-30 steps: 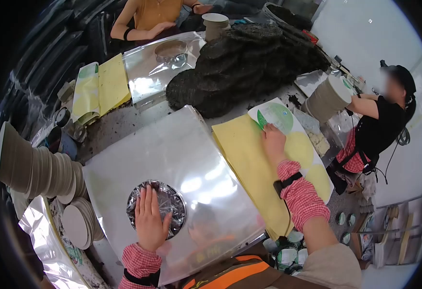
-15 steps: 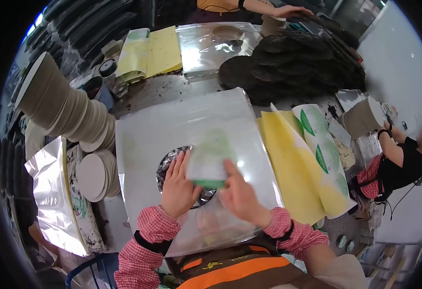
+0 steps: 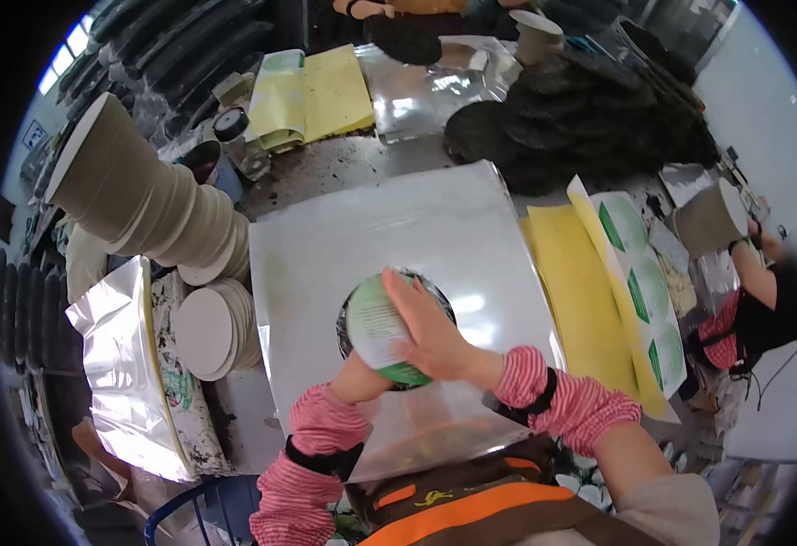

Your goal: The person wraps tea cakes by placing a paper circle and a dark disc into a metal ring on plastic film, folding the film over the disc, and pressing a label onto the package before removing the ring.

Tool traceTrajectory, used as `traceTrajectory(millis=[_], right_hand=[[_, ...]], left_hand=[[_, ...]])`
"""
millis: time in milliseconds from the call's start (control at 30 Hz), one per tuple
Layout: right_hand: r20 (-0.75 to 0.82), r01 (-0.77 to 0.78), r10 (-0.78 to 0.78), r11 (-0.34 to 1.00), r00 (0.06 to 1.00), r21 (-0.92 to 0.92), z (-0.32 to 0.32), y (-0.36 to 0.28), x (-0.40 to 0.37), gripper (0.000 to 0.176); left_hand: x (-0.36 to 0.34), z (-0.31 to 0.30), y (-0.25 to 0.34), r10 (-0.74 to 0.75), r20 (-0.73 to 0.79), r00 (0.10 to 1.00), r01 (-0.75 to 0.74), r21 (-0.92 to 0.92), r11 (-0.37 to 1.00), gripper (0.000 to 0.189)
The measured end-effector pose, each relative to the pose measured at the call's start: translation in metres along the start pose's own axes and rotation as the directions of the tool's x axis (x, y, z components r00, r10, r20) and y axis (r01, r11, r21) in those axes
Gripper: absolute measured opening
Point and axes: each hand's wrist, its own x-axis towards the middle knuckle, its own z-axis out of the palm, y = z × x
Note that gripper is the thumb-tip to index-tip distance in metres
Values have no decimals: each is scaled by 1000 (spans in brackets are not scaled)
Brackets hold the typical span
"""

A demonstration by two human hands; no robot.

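Note:
A round green and white label [image 3: 375,323] lies over a dark disc wrapped in shiny film [image 3: 444,296], on a stack of clear or silvery sheets [image 3: 325,246]. My right hand [image 3: 435,337] rests on the label's right side, fingers extended. My left hand [image 3: 360,378] is at the label's lower left edge, its fingers mostly hidden beneath the label.
Round grey card discs [image 3: 203,332] stand stacked at the left, beside a foil sheet [image 3: 125,364]. Yellow paper [image 3: 580,291] and printed label sheets [image 3: 635,282] lie right. Dark round cakes [image 3: 580,127] are piled behind. A co-worker [image 3: 781,291] stands at the right.
The label has come down over the wrapped disc. My right hand now lies on it, and my left hand has moved to its lower left edge. The far co-worker's hand is now near a dark cake.

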Motion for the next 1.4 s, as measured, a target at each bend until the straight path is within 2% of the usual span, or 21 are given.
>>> traceTrajectory(millis=[33, 167, 200, 233, 367, 433, 467, 500, 533, 567, 633, 700, 833, 933, 967, 1000, 1133, 1200, 1233, 1300, 1400], right_hand=[[23, 105, -103, 978, 994, -182, -1, 1, 1, 83], [289, 203, -37, 796, 957, -571, 11, -12, 3, 79], [282, 171, -20, 836, 959, -522, 13, -11, 5, 79], [283, 163, -11, 839, 959, -519, 14, -10, 3, 79], [265, 166, -25, 835, 964, -525, 13, -7, 3, 79], [383, 92, 130, 855, 914, -510, 4, -16, 2, 81], [274, 194, -8, 727, 962, -658, 15, 0, -6, 83], [190, 260, -182, 555, 965, -790, 24, 17, -9, 85], [139, 213, -161, 759, 977, -615, 16, 20, -8, 84], [158, 238, -178, 755, 971, -612, 4, 24, -10, 84], [-199, -4, -36, 981, 979, -196, -11, 31, -15, 82], [-122, -114, 105, 991, 987, -72, 8, 14, -19, 77], [372, 252, -319, 943, 872, 219, 72, -42, -62, 44], [576, 42, -20, 999, 817, -25, 81, -25, -50, 21], [585, -51, 62, 998, 809, -36, 45, -40, -33, 18], [469, 42, 5, 995, 883, -90, 39, -32, -39, 22], [296, 104, -60, 985, 953, -136, 6, -29, -63, 40], [137, 185, -146, 924, 980, -336, -12, -34, -83, 59], [159, 203, -158, 923, 975, -327, -17, -33, -91, 59], [116, 55, -23, 958, 993, -283, -20, -32, -113, 76], [158, -117, 141, 982, 977, -150, -12, -27, -130, 80]], left_hand=[[2, -9, -2, -179, -22, 984, 163, -326, 931, 48], [-13, -39, 20, -312, -437, 844, 35, -535, 844, 49], [-15, -39, 24, -369, -383, 847, 350, -121, 929, 47], [-18, -39, 26, -434, -355, 828, 546, 337, 766, 45], [-13, -28, 30, -166, -316, 934, 290, 401, 869, 35], [-8, -4, 65, 155, -53, 987, -81, 663, 745, 49], [-5, 14, 85, 312, 139, 940, -316, 702, 638, 54], [-1, 31, 109, 243, 223, 944, -327, 741, 587, 59], [0, 38, 111, 244, 227, 943, -330, 737, 590, 59], [1, 40, 112, 242, 231, 943, -331, 737, 589, 59], [-5, 38, 115, 214, 183, 960, -276, 758, 591, 59], [-21, 35, 125, 146, 142, 979, -202, 773, 602, 59], [-47, 2, 138, 10, 191, 982, -173, 868, 466, 56], [-64, -25, 122, -81, 126, 989, -39, 738, 673, 52], [-72, -28, 103, -276, 2, 961, 218, 608, 763, 50], [-82, -30, 83, -481, -78, 873, 465, 432, 773, 48], [-134, -57, 24, -521, -155, 839, 515, -78, 853, 32], [-153, -93, 32, -210, -41, 977, 208, 406, 890, 26], [-160, -102, 37, -215, -67, 974, 223, 401, 888, 26], [-173, -114, 46, -234, 305, 923, 0, 609, 793, 19], [-177, -104, 39, -299, 273, 914, 58, 641, 765, 20]])
